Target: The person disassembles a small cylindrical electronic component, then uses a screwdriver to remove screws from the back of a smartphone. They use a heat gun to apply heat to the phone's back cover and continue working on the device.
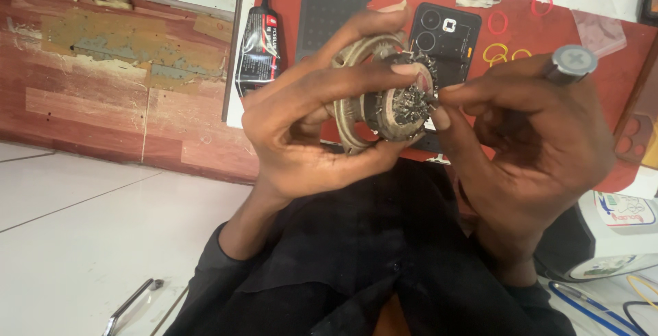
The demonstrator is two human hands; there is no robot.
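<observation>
left hand (301, 127) holds a round speaker part (384, 93) up in the air, mid-frame, above the red mat (548, 31) on the counter; grip is closed round its metal rim, fingers front & back. right hand (528, 130) pinches at the dark bits stuck on the magnet face, w/ a screwdriver (570, 63) tucked in the palm. looks stiff, prob fairly heavy for its size; rim is the safe hold, thin frame edges could bend. phone (445, 38) & glue tube (259, 41) lie on the far side.
</observation>
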